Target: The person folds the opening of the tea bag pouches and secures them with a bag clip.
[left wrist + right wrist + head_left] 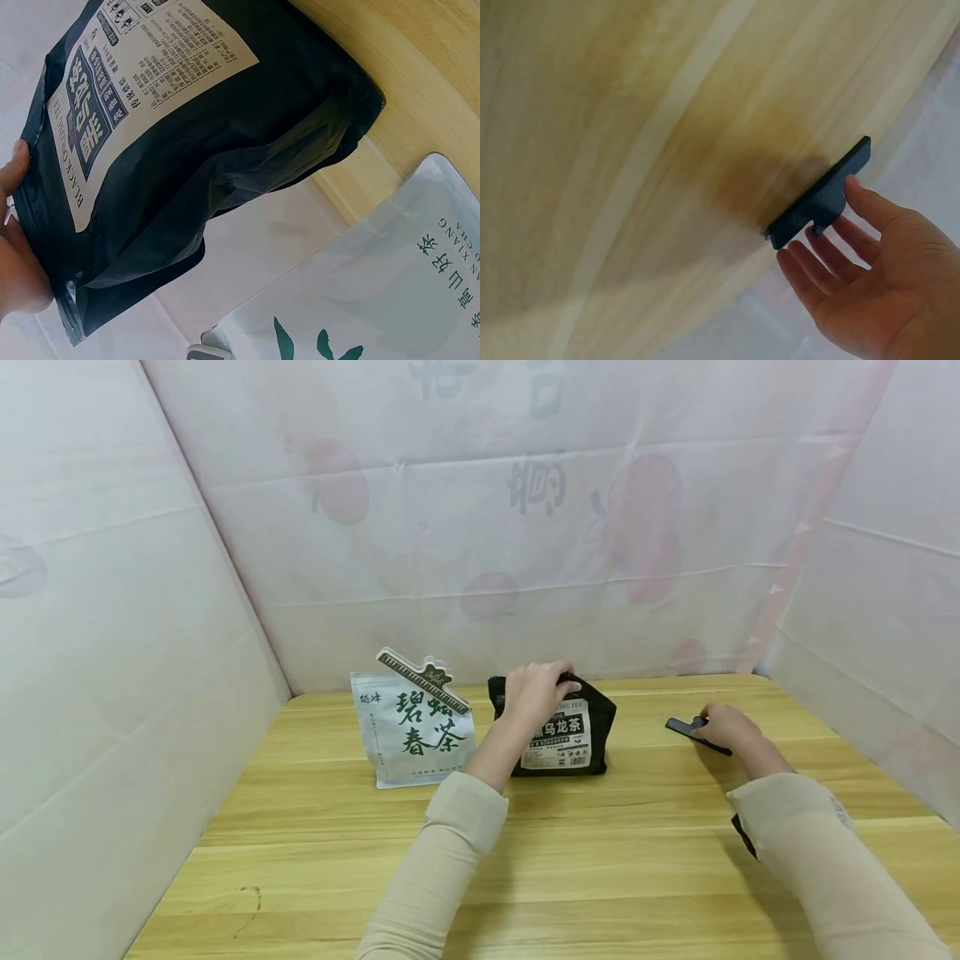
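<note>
My left hand [534, 693] grips the folded top edge of a black tea bag [600, 718], which stands upright with its white label facing me. In the left wrist view the thumb lies along the top edge of the tea bag [172, 157], and its side is creased inward. To the right, my right hand [731, 731] pinches a black bag clip [682, 727] at the table. The right wrist view shows the thumb on the handle of the clip [821, 199], the other fingers partly behind it.
A pale tea bag [420, 752] with green lettering stands left of the black one, a large clip [423, 679] slanted across its top. A black piece [744, 837] shows beside the right sleeve, mostly hidden. Cloth walls [480, 527] border the wooden table [525, 877].
</note>
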The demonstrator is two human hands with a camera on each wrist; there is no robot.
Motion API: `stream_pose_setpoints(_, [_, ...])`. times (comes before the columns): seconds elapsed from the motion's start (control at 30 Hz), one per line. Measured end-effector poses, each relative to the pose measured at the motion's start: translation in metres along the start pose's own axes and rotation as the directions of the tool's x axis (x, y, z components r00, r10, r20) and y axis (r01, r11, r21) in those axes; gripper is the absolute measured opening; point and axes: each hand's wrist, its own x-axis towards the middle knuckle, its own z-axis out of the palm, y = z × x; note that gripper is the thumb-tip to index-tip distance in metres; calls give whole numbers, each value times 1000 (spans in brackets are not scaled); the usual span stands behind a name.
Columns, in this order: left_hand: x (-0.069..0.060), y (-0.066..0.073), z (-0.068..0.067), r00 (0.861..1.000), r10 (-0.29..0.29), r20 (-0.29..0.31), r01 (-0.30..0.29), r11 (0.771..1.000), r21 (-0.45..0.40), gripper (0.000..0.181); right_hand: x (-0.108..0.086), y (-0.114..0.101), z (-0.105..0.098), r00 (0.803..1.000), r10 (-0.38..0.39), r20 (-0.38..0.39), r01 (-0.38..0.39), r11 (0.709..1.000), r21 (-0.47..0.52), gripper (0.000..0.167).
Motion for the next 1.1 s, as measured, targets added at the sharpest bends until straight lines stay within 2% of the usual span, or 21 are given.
stream_pose_setpoints(0.13, [0, 1, 0, 1000, -3, 0, 3, 1000, -2, 25, 2, 6, 5, 999, -9, -39, 9, 1000, 21, 53])
stream_pose_setpoints(0.27, [0, 1, -1, 1000, -2, -1, 2, 1000, -9, 26, 3, 11, 10, 996, -21, -91, 24, 999, 32, 44])
stream_pose_setpoints(0.5, [0, 0, -1, 1000, -7, 5, 7, 1000, 2, 25, 1, 6, 8, 995, 6, -101, -1, 999, 51, 27])
stream_pose_setpoints(0.63, [0, 1, -1, 1000, -16, 19, 16, 1000, 0, 26, -1, 3, 5, 995, -3, -99, 7, 1000, 30, 32])
stream_pose_setpoints(0.77, [0, 1, -1, 999, -22, 26, 22, 1000, 5, 26, -4, 2, 2, 993, -48, -104, 47, 999, -9, 40])
stream_pose_setpoints(0.87, [0, 1, -1, 999, -22, 29, 21, 1000, 4, 27, -6, 1, 0, 991, -82, -105, 80, 996, -27, 37])
stream_pose_setpoints(1.1, [0, 1, 0, 999, -23, 33, 23, 1000, 3, 27, -5, 0, -4, 986, -117, -118, 119, 993, 5, 30])
